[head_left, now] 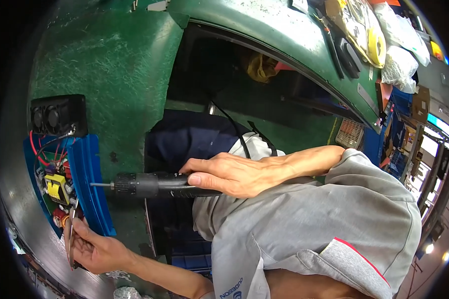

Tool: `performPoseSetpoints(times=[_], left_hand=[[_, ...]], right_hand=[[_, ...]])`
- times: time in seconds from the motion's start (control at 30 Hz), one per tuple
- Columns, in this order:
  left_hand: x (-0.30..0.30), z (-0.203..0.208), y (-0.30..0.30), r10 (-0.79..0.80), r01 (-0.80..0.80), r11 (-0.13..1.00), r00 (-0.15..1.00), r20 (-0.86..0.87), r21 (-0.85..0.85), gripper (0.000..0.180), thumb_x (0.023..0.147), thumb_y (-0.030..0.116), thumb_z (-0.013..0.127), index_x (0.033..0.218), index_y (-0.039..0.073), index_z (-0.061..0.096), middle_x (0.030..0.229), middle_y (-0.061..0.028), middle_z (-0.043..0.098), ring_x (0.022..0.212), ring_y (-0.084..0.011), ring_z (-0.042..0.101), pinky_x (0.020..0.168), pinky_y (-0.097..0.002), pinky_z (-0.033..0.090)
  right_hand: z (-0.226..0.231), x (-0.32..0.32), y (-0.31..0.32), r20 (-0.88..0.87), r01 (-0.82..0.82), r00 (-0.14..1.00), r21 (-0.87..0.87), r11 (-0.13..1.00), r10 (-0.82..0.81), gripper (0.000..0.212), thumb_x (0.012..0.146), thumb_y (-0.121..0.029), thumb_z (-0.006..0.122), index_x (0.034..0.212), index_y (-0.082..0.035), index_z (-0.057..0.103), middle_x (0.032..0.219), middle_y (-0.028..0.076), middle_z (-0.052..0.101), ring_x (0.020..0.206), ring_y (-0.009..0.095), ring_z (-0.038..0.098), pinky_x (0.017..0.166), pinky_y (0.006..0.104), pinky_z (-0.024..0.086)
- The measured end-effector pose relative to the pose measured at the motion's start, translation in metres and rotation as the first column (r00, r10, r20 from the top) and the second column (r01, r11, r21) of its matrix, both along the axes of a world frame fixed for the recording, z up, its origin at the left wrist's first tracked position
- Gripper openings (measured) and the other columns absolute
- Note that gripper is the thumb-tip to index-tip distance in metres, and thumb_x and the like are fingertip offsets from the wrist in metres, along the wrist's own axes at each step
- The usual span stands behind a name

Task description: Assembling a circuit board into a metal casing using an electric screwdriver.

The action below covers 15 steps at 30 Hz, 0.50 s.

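Note:
My right hand (234, 174) is wrapped round a black electric screwdriver (157, 185). Its thin bit overlaps the near wall of a blue metal housing (90, 174); whether they touch I cannot tell. Inside the housing sits a circuit board with a yellow-wrapped transformer (57, 189) and red and black wires. A black twin-fan unit (55, 117) adjoins one end of the housing. My left hand (97, 251) pinches metal tweezers (71, 236) near the other end, their tips over the board's parts. Some of the left fingers are hidden.
The scratched green bench (110, 65) has a cut-out beside my lap. Along its other arm lie a black tool (332, 50), a metal strip (368, 99), a yellow tape roll (376, 50) and plastic bags (400, 67). A plastic basket (349, 133) stands lower down.

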<state>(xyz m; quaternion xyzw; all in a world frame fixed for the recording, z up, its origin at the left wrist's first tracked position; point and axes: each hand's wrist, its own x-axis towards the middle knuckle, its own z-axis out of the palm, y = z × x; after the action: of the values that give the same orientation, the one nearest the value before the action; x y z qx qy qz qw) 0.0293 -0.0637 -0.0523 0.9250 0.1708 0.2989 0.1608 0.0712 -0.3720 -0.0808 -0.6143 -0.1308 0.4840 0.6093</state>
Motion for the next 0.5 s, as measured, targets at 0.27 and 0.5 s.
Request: performPoseSetpoints(times=[0.27,0.5], left_hand=[[0.0082,0.0006,-0.0069,-0.045,0.045,0.999,0.999,0.017,0.017,0.027,0.096,0.013,0.070,0.095,-0.013,0.064,0.092,-0.0216,0.073,0.079,-0.0234,0.075,0.070,-0.0301,0.065],[0.0044,0.0005,-0.0074,-0.033,0.033,0.999,0.999,0.007,0.015,0.027,0.095,0.014,0.071,0.096,-0.012,0.065,0.092,-0.0208,0.074,0.082,-0.0226,0.075,0.071,-0.0290,0.065]], right_hand=[[-0.0022,-0.0025,0.0036,0.001,0.021,1.000,-0.024,0.999,-0.021,0.052,0.110,-0.045,0.032,0.120,0.001,0.054,0.067,0.015,0.053,0.062,0.032,0.056,0.062,0.0436,0.044],[-0.0021,-0.0043,0.0055,-0.025,0.034,0.999,-0.007,0.999,-0.034,0.052,0.110,-0.045,0.032,0.119,0.001,0.055,0.067,0.015,0.053,0.061,0.032,0.056,0.063,0.0433,0.045]])
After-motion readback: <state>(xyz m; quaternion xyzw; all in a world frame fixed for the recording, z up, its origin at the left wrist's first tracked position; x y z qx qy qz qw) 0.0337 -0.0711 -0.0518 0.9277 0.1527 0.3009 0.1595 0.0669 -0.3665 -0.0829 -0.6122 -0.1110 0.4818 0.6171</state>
